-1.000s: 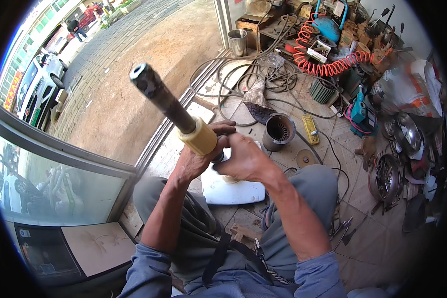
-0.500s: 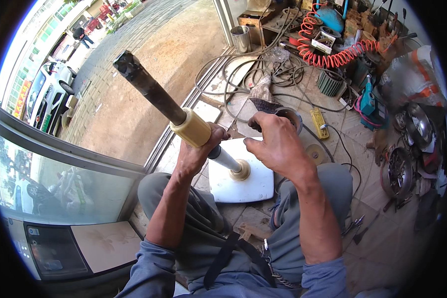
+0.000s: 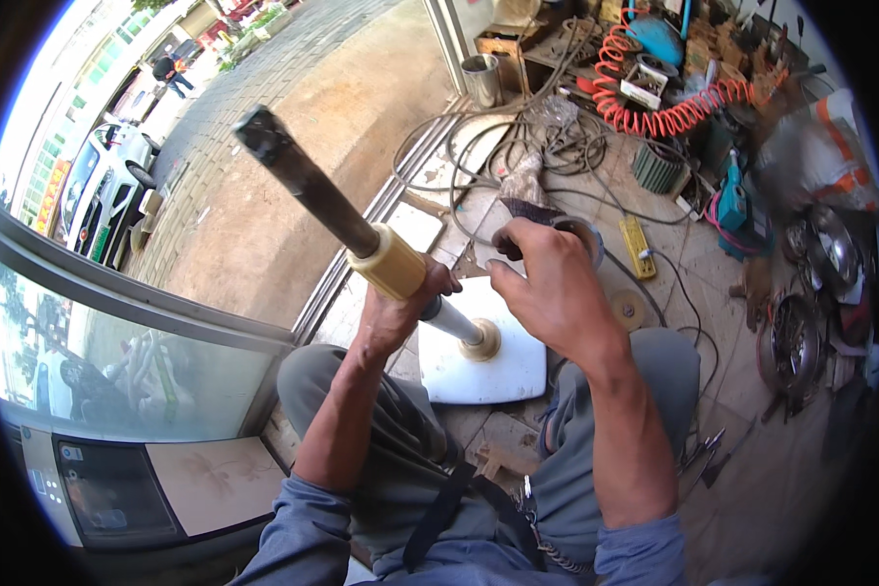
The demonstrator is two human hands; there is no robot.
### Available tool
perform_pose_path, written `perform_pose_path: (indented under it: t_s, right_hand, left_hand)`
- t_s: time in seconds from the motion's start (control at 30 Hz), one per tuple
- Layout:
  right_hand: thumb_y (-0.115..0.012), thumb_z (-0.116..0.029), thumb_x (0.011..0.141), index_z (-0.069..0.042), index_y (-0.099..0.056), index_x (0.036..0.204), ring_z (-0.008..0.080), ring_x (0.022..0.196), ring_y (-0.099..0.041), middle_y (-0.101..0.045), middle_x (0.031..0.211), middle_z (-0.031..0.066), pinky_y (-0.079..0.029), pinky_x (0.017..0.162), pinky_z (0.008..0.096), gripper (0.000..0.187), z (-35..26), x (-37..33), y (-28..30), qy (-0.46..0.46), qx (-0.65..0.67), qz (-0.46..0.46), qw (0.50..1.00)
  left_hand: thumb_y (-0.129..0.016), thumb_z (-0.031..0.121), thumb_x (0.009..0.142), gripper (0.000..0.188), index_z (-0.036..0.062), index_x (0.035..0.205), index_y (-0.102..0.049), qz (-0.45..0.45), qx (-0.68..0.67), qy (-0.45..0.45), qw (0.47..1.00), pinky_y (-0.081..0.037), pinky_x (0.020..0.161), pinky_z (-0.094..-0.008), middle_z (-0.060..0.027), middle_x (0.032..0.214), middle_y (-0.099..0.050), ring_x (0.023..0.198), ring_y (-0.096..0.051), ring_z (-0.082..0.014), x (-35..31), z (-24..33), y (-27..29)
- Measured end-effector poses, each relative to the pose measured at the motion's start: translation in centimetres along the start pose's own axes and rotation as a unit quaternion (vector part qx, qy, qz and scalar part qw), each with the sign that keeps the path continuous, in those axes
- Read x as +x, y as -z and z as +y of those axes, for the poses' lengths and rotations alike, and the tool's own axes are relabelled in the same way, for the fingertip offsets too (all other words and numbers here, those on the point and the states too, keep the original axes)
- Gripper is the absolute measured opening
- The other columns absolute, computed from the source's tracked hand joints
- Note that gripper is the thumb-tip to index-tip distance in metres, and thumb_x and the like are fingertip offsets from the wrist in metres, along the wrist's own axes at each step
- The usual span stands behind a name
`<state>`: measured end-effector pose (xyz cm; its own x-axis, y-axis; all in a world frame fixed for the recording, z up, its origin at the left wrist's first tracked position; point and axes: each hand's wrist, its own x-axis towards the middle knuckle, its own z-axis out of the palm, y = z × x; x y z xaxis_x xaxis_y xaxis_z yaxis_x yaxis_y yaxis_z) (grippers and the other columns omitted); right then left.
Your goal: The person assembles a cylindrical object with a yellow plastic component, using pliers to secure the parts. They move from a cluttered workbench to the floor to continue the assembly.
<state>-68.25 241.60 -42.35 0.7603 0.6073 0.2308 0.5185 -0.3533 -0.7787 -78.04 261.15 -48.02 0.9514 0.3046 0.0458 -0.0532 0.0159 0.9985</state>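
Rising from a white square plate (image 3: 439, 366) between my knees is a long shaft: a pale grey lower section, a cream-coloured sleeve (image 3: 393, 262) and a dark, blackened rod (image 3: 313, 186) at its upper end. My left hand (image 3: 396, 308) is closed around it at the lower end of the sleeve. A tan ring (image 3: 480, 341) encircles the shaft's foot on the plate. My right hand (image 3: 557, 288) hovers over the plate's right side, touching nothing visible; its thumb and bent forefinger are apart, and the other fingers are partly hidden. Behind it stands a grey round container (image 3: 584, 237).
Hoses and cables (image 3: 566, 146) lie coiled on the tiles ahead, near a yellow power strip (image 3: 637, 244). An orange spiral hose (image 3: 645, 119), a teal tool (image 3: 725, 200) and metal wheel-like parts (image 3: 789, 337) crowd the right. A glass door (image 3: 137, 371) borders the left.
The whole view has shifted slightly. My left hand keeps its grip on the sleeve, and my right hand stays over the plate with its thumb and forefinger apart.
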Motion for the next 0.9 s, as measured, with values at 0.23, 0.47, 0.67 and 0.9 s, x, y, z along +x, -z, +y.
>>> perform_pose_path:
  t_s: [0.23,0.47,0.67,0.9]
  right_hand:
    - [-0.066,-0.029,0.103,0.006,-0.066,0.105,0.0197,0.084,-0.070,-0.072,0.087,0.0150,-0.055,0.077,0.0354,0.036,-4.7,2.4,0.4,0.097,0.248,0.057,0.962]
    - [-0.059,-0.043,0.105,0.006,-0.066,0.099,0.0144,0.078,-0.055,-0.062,0.082,0.0097,-0.047,0.072,0.0320,0.050,-14.1,9.1,2.6,0.248,0.278,0.039,0.927]
    - [-0.060,-0.039,0.105,0.005,-0.066,0.093,0.0125,0.068,-0.055,-0.060,0.071,0.0078,-0.047,0.063,0.0323,0.046,-16.0,9.4,1.8,0.207,0.166,-0.029,0.964]
    - [-0.069,-0.023,0.100,0.005,-0.072,0.093,0.0068,0.065,-0.055,-0.062,0.068,0.0023,-0.046,0.057,0.0287,0.030,-15.0,9.0,0.9,0.196,0.156,-0.040,0.967]
  left_hand:
    - [-0.073,0.016,0.093,0.016,0.0027,0.092,-0.064,-0.017,0.006,-0.005,1.000,-0.057,0.078,-0.0334,-0.0086,0.089,-0.071,0.086,-0.070,-0.0193,0.1,-1.2,0.8]
    - [-0.078,0.026,0.094,0.027,0.0032,0.095,-0.065,-0.024,0.013,-0.010,1.000,-0.055,0.070,-0.0324,-0.0047,0.082,-0.073,0.078,-0.070,-0.0144,0.4,-1.4,0.6]
    - [-0.078,0.029,0.094,0.029,0.0032,0.098,-0.065,-0.020,0.048,-0.004,0.999,-0.054,0.073,-0.0334,-0.0058,0.085,-0.072,0.080,-0.069,-0.0149,0.1,-1.1,0.4]
    - [-0.080,0.034,0.091,0.035,0.0027,0.100,-0.068,-0.027,0.065,0.008,0.997,-0.054,0.074,-0.0356,-0.0082,0.085,-0.071,0.080,-0.066,-0.0153,0.1,-0.9,0.4]
